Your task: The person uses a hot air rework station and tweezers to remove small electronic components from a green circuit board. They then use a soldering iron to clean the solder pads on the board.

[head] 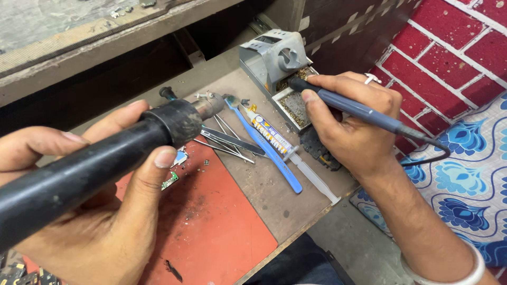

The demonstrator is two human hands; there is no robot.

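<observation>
Left hand (pixel 100 211) wrapped tight around a thick black hot-air tool (pixel 95 163), nozzle over the red mat (pixel 211 232). Right hand (pixel 348 121) pinches a blue soldering iron (pixel 354 108) like a pen, tip at the brass wool in the grey stand (pixel 274 55). Between the 2 hands on the worktop (pixel 264 184): tweezers (pixel 232 140), blue toothbrush (pixel 264 145), syringe (pixel 285 150).

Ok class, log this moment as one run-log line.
left hand: grips black hot-air handle | right hand: holds blue soldering iron, tip in grey stand | bench: syringe, toothbrush, tweezers, red mat
</observation>
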